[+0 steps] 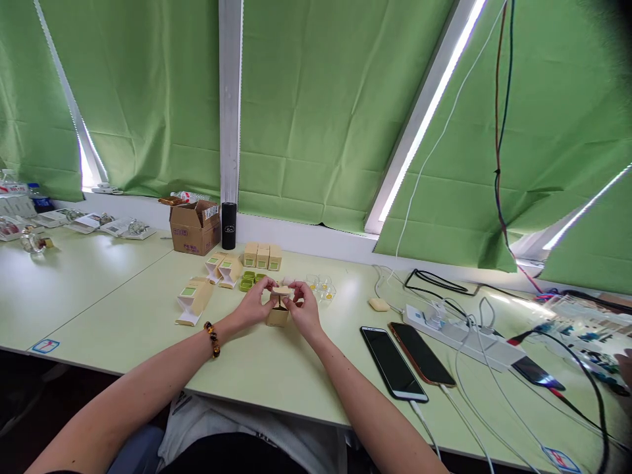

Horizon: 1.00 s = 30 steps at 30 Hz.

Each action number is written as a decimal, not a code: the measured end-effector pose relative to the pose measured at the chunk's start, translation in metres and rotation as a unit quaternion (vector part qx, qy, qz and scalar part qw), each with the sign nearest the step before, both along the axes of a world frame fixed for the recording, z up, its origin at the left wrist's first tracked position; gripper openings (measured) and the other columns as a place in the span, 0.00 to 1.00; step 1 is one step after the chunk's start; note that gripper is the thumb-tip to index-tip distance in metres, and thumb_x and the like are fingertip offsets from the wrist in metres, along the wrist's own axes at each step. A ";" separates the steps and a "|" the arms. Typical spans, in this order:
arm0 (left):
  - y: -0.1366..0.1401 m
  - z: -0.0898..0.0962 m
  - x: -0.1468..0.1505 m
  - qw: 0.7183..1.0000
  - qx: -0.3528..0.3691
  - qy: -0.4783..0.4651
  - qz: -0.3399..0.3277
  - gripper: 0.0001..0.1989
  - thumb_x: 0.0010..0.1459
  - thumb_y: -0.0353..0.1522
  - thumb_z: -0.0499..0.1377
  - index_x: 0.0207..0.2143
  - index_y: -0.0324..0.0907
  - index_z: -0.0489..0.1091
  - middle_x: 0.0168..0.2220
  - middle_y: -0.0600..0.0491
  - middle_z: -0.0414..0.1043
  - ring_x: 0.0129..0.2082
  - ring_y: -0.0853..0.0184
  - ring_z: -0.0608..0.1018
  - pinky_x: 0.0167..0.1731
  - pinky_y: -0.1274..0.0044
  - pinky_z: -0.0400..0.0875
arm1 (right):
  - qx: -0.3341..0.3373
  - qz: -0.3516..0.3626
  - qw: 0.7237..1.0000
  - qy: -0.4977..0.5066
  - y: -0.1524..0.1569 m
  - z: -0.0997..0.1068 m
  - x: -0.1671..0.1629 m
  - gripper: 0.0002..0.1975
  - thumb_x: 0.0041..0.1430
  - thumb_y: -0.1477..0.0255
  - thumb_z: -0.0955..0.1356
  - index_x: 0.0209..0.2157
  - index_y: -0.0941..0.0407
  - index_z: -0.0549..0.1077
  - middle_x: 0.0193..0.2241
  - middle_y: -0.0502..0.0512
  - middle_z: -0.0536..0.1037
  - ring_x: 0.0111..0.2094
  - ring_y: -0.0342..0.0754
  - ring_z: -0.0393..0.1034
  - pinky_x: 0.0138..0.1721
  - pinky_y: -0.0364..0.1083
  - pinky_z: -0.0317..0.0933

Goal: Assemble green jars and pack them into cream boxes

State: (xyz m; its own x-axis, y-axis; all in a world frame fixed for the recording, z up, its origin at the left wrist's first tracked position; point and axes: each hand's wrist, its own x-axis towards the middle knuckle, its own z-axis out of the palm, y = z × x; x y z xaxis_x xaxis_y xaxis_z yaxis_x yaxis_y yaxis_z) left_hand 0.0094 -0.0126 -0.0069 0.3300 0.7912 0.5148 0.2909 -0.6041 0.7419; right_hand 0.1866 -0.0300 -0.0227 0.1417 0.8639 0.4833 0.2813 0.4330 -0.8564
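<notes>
A small tan carton [277, 317] stands upright on the table in front of me, its top flap [282, 290] raised. My left hand [257, 301] grips its left side and flap, with the fingers bent. From the right, my right hand [305, 307] pinches the same carton near the top. What lies inside the carton is hidden. Just behind my left hand sit several small green cups [247, 282]. Clear cups with yellow bits [323, 288] lie behind my right hand.
Unfolded cartons [194, 299] lie left; closed cartons [263, 255] stand behind. Farther back are a cardboard box [195, 228] and a black tumbler [228, 226]. On the right lie a white phone [394, 363], a dark phone [422, 352], a power strip [464, 339] and loose cables.
</notes>
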 end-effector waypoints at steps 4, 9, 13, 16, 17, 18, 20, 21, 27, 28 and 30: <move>0.000 0.001 0.000 1.000 0.014 0.001 0.001 0.08 0.58 0.32 0.60 0.40 0.43 0.67 0.42 0.50 0.73 0.45 0.61 0.75 0.48 0.69 0.69 | 0.057 0.010 0.998 -0.007 -0.008 0.008 0.001 0.11 0.51 0.72 0.67 0.39 0.52 0.74 0.30 0.49 0.66 0.32 0.47 0.63 0.33 0.45 0.63; 0.000 0.002 -0.001 1.000 0.026 0.004 -0.004 0.04 0.56 0.30 0.58 0.35 0.43 0.66 0.41 0.51 0.74 0.44 0.61 0.75 0.48 0.69 0.69 | 0.101 0.029 0.994 -0.011 -0.017 0.014 0.002 0.08 0.55 0.72 0.65 0.36 0.53 0.76 0.32 0.51 0.71 0.32 0.47 0.65 0.34 0.46 0.63; -0.002 0.007 -0.004 0.999 0.030 -0.014 -0.025 0.05 0.54 0.29 0.57 0.35 0.43 0.68 0.43 0.50 0.74 0.47 0.59 0.75 0.52 0.67 0.69 | 0.101 0.024 0.994 -0.033 -0.019 0.017 0.001 0.03 0.55 0.70 0.67 0.31 0.53 0.74 0.30 0.51 0.72 0.29 0.46 0.63 0.33 0.47 0.62; -0.005 0.013 -0.010 0.997 0.070 -0.019 -0.035 0.08 0.52 0.26 0.55 0.35 0.44 0.70 0.43 0.49 0.74 0.48 0.59 0.74 0.53 0.67 0.67 | 0.111 0.022 0.992 -0.054 -0.018 0.016 0.002 0.02 0.55 0.71 0.68 0.30 0.52 0.74 0.28 0.50 0.71 0.29 0.47 0.62 0.33 0.47 0.61; -0.006 0.015 -0.012 0.995 0.090 -0.012 -0.033 0.08 0.53 0.27 0.55 0.35 0.44 0.70 0.42 0.49 0.74 0.47 0.59 0.74 0.52 0.67 0.67 | 0.115 0.022 0.991 -0.061 -0.018 0.015 0.002 0.02 0.55 0.71 0.68 0.30 0.52 0.74 0.27 0.49 0.70 0.29 0.47 0.61 0.33 0.47 0.60; -0.007 0.017 -0.014 0.994 0.109 0.001 -0.030 0.07 0.54 0.28 0.55 0.35 0.44 0.71 0.40 0.49 0.74 0.45 0.59 0.74 0.51 0.67 0.67 | 0.120 0.023 0.990 -0.068 -0.017 0.014 0.002 0.02 0.55 0.72 0.68 0.30 0.52 0.74 0.26 0.49 0.69 0.29 0.47 0.61 0.33 0.47 0.60; -0.008 0.019 -0.017 0.989 0.141 0.042 -0.028 0.05 0.58 0.30 0.57 0.35 0.44 0.72 0.35 0.50 0.74 0.41 0.60 0.74 0.48 0.67 0.66 | 0.122 0.024 0.989 -0.081 -0.017 0.011 0.003 0.01 0.55 0.72 0.68 0.31 0.52 0.74 0.25 0.48 0.68 0.28 0.47 0.61 0.33 0.47 0.59; -0.009 0.020 -0.018 0.986 0.152 0.065 -0.027 0.04 0.58 0.31 0.58 0.35 0.44 0.73 0.32 0.51 0.73 0.38 0.60 0.73 0.47 0.67 0.66 | 0.121 0.025 0.988 -0.088 -0.017 0.010 0.003 0.01 0.55 0.71 0.68 0.30 0.52 0.73 0.25 0.48 0.67 0.28 0.47 0.61 0.33 0.47 0.59; -0.006 0.017 -0.020 0.972 0.177 0.156 -0.015 0.03 0.56 0.31 0.59 0.34 0.45 0.73 0.26 0.54 0.72 0.31 0.63 0.72 0.41 0.68 0.63 | 0.128 0.036 0.982 -0.133 -0.016 0.005 0.006 0.02 0.54 0.73 0.68 0.31 0.52 0.72 0.23 0.47 0.67 0.26 0.46 0.61 0.30 0.46 0.59; -0.005 0.016 -0.020 0.969 0.184 0.164 -0.016 0.04 0.56 0.30 0.59 0.34 0.45 0.73 0.25 0.54 0.72 0.30 0.63 0.72 0.41 0.68 0.63 | 0.133 0.035 0.980 -0.143 -0.015 0.004 0.007 0.02 0.54 0.74 0.68 0.31 0.52 0.72 0.23 0.47 0.68 0.26 0.46 0.61 0.31 0.46 0.59; -0.003 0.014 -0.020 0.964 0.198 0.176 -0.015 0.05 0.55 0.29 0.59 0.34 0.44 0.73 0.25 0.54 0.73 0.28 0.64 0.72 0.40 0.68 0.62 | 0.141 0.031 0.977 -0.160 -0.015 0.004 0.007 0.03 0.54 0.74 0.68 0.31 0.52 0.72 0.24 0.47 0.69 0.26 0.46 0.62 0.31 0.46 0.59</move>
State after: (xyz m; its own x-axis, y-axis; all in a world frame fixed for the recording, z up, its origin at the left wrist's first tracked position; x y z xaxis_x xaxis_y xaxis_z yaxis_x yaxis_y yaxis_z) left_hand -0.0109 -0.0158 0.0070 0.5595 0.5426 0.6265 0.4603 -0.8321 0.3095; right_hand 0.1940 -0.0452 -0.0189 -0.1029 0.6925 0.7140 0.4808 0.6630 -0.5738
